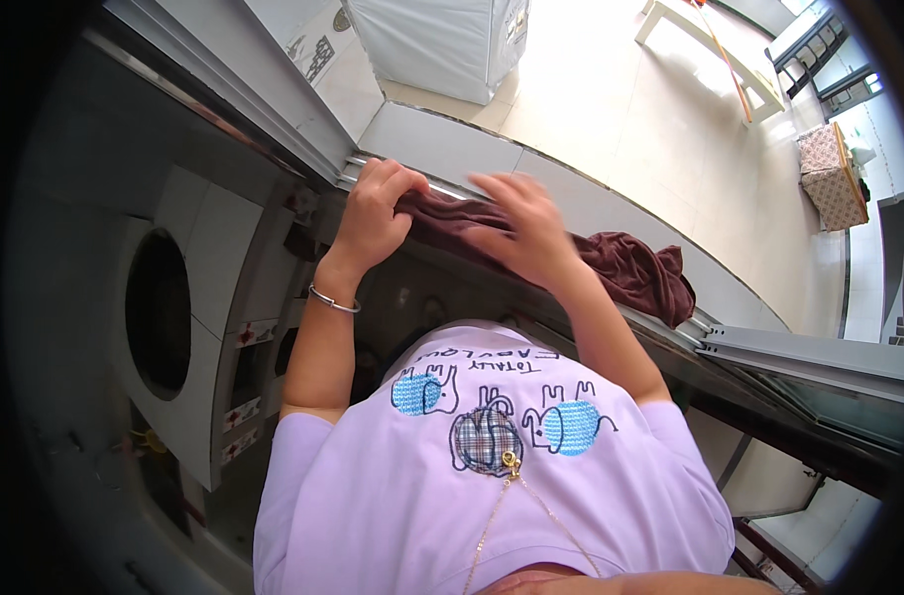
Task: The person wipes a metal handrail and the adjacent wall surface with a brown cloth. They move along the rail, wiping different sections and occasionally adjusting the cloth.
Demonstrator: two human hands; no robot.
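Observation:
A dark brown cloth (634, 277) lies lengthwise over the metal track (702, 327) of a sliding window or door. My left hand (380, 204), with a silver bangle on its wrist, pinches the cloth's left end at the frame corner. Over the middle of the cloth is my right hand (522, 230), blurred, its fingers spread. Whether its palm touches the cloth I cannot tell. The cloth's right part is bunched in loose folds on the sill.
Beyond the pale tiled ledge (452, 141) stands a white-covered box-shaped object (437, 44). A metal frame post (273, 89) rises at left, and a sliding panel (809, 353) is at right. Farther off are a cream bench (705, 41) with an orange stick (727, 67) and a patterned box (831, 178).

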